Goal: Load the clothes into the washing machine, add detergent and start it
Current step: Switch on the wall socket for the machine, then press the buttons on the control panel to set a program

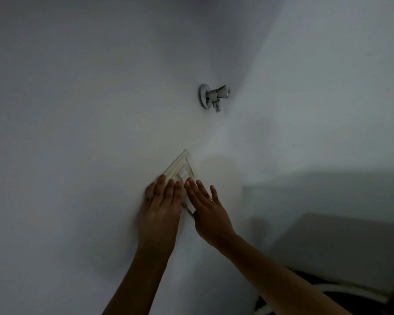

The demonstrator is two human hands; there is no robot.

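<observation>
Our left hand [162, 201] and right hand [206, 202] lay flat, fingers straight, on the wall switch plate [182, 165] | washing machine [339, 246] at 4 o'clock, untouched | rocker [184, 173] likely stiff, light: we'd press by fingertip, not grip.

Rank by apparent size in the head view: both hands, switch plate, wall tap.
1. left hand and right hand, about alike, and nearest the camera
2. switch plate, partly covered
3. wall tap

Near right, against the wall: pale washing machine [328, 246], dimly lit, partly cut off, dark along its near edge.
</observation>
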